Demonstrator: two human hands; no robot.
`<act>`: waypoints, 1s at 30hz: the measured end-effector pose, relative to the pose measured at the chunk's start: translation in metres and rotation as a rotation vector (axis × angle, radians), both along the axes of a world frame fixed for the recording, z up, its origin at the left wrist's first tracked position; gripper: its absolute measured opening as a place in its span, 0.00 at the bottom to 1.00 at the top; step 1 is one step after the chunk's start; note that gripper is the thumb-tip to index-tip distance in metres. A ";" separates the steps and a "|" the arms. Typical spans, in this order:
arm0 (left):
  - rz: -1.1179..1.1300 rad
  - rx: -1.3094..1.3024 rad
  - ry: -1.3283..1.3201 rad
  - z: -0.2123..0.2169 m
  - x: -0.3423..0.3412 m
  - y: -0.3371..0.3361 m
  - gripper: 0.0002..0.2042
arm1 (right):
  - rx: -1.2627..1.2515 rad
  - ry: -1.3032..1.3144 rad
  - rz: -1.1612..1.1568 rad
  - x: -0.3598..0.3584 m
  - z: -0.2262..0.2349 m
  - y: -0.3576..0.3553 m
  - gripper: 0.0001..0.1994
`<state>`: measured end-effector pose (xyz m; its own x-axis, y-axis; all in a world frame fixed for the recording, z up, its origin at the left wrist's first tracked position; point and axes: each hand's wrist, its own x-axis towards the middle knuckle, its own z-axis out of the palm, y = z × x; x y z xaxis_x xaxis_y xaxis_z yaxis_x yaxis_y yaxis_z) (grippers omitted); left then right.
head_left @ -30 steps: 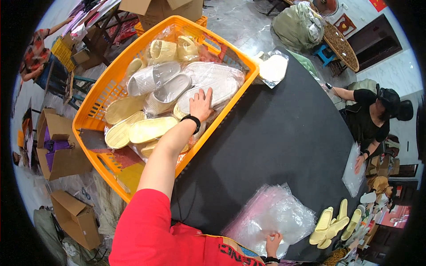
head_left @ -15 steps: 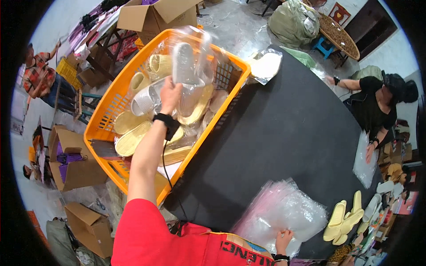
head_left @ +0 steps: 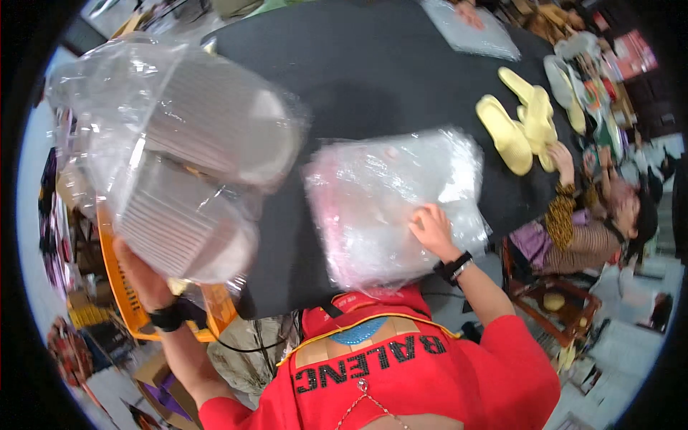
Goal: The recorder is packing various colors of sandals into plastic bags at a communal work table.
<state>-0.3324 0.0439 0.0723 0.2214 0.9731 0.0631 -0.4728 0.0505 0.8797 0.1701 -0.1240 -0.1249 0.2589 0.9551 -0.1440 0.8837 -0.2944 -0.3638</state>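
Note:
A pair of pale grey slippers (head_left: pixel 208 122) with ribbed straps, sealed in a clear plastic bag (head_left: pixel 115 93), is raised close at the left. My left hand (head_left: pixel 143 276) grips its lower side; the bag hides part of the fingers. On the dark table (head_left: pixel 344 79) lies a stack of clear plastic bags (head_left: pixel 387 172) with a pinkish left edge. The curled fingers of my right hand (head_left: pixel 431 229) pinch at the top plastic bag, near the middle of the stack.
Behind the held slippers, an orange basket (head_left: pixel 129 301) shows partly. Yellow slippers (head_left: pixel 505 136) lie on the table's right side, where a co-worker's hand (head_left: pixel 564 163) touches one. At the far edge another person's hand rests on clear bags (head_left: pixel 473 32).
The bagged slippers have come out of the basket in my left hand and are now close up at the left. My view has turned rightward and down; my right hand stays on the bag stack.

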 end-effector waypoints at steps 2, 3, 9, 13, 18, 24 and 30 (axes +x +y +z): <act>0.496 -0.444 -0.031 -0.025 0.089 -0.015 0.21 | -0.030 0.069 -0.030 0.010 -0.001 -0.006 0.12; 0.306 -0.323 0.058 -0.033 0.126 -0.031 0.20 | -0.048 0.155 -0.006 0.020 -0.001 -0.010 0.12; -0.310 -0.579 -0.194 -0.131 0.278 -0.118 0.14 | -0.051 1.499 -0.595 0.086 -0.034 -0.023 0.22; -0.793 -0.873 0.424 -0.125 0.308 -0.172 0.13 | -0.050 2.080 -0.664 0.123 -0.011 -0.036 0.26; -0.489 -0.369 0.742 -0.100 0.282 -0.123 0.17 | -0.060 1.608 -0.478 0.134 -0.028 -0.032 0.24; 0.176 -0.378 0.691 -0.140 0.289 -0.089 0.25 | -0.038 1.357 -0.408 0.132 -0.038 -0.018 0.19; -0.660 -0.679 -0.084 -0.105 0.280 -0.106 0.24 | -0.005 1.452 -0.489 0.136 -0.045 -0.021 0.14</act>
